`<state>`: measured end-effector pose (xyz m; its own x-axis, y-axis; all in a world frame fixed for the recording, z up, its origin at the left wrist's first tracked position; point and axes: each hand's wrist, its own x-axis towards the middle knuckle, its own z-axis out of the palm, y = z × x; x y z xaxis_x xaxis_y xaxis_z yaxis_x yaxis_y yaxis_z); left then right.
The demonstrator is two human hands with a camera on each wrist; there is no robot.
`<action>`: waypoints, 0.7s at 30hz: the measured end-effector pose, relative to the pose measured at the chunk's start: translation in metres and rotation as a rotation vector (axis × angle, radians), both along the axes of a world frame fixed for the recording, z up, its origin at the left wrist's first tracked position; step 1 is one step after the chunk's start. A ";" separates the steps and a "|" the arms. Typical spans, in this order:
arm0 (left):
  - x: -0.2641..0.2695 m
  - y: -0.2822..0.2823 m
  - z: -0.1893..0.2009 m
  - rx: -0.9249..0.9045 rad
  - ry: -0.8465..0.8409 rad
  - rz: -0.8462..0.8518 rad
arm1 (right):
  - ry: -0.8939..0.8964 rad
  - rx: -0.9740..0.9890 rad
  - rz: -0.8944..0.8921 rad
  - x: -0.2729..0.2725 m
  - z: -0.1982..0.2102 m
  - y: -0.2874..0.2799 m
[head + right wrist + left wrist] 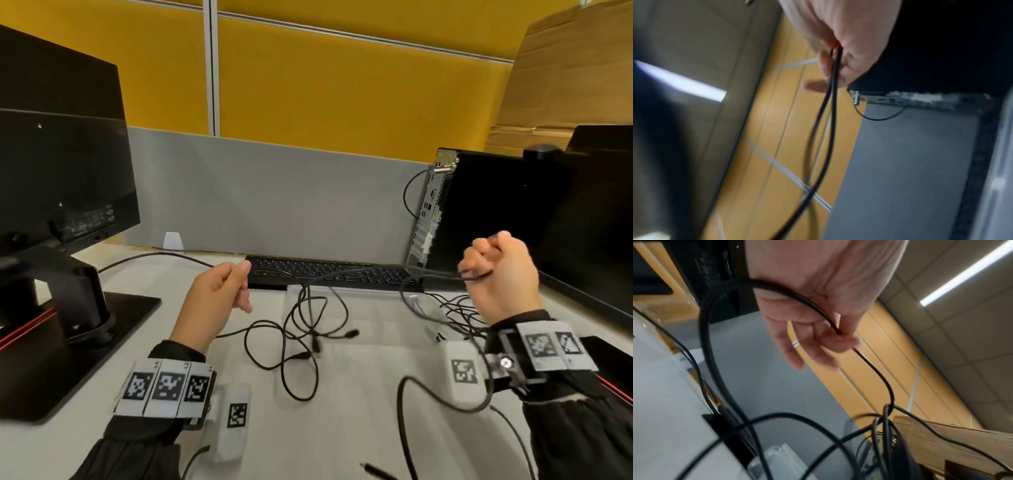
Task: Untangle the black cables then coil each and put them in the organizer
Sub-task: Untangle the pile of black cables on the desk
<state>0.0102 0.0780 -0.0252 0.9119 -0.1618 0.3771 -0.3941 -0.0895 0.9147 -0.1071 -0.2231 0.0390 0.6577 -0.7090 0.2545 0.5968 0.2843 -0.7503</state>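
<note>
A tangle of thin black cables [301,329] lies on the white desk, part of it over a clear plastic organizer [373,301] in front of the keyboard. My left hand [219,291] is raised above the desk and pinches one black cable [869,360] between thumb and fingers. My right hand [496,270] is held higher at the right, curled in a fist around a doubled strand of black cable [830,100]. A strand runs taut between the two hands. More loops [455,311] hang below the right hand.
A black keyboard [329,270] lies behind the organizer. A monitor [61,178] on its stand stands at the left, a desktop computer [479,212] at the right. A grey partition [274,192] backs the desk. A loose plug [373,471] lies near the front edge.
</note>
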 end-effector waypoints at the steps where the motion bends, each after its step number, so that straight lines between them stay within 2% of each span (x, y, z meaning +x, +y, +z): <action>1: -0.002 -0.002 0.001 -0.012 0.005 -0.013 | 0.103 -0.184 0.021 0.001 0.001 0.007; 7: -0.013 -0.011 0.006 -0.062 0.020 -0.038 | 0.606 -1.553 0.261 -0.001 -0.007 0.071; 9: -0.015 -0.013 0.005 -0.064 0.009 -0.049 | 0.755 -1.823 0.317 -0.001 -0.013 0.087; 10: -0.015 -0.013 0.005 -0.059 -0.006 -0.044 | 0.788 -1.880 0.366 0.001 -0.017 0.093; 12: -0.015 -0.014 0.002 -0.041 -0.054 -0.021 | 0.730 -1.866 0.505 0.004 -0.021 0.102; 14: -0.014 -0.014 0.002 -0.040 -0.107 0.011 | 0.595 -1.739 0.564 0.010 -0.019 0.103; 18: -0.016 -0.008 0.009 -0.157 -0.172 0.051 | 0.475 -1.152 0.410 0.019 -0.001 0.092; 21: -0.017 -0.002 0.012 -0.159 -0.214 0.064 | 0.442 -0.831 0.231 0.026 0.009 0.076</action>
<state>-0.0070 0.0763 -0.0131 0.8155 -0.0295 0.5779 -0.5777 0.0171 0.8161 -0.0806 -0.1472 0.0476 0.9147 -0.2563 0.3125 0.2085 -0.3631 -0.9081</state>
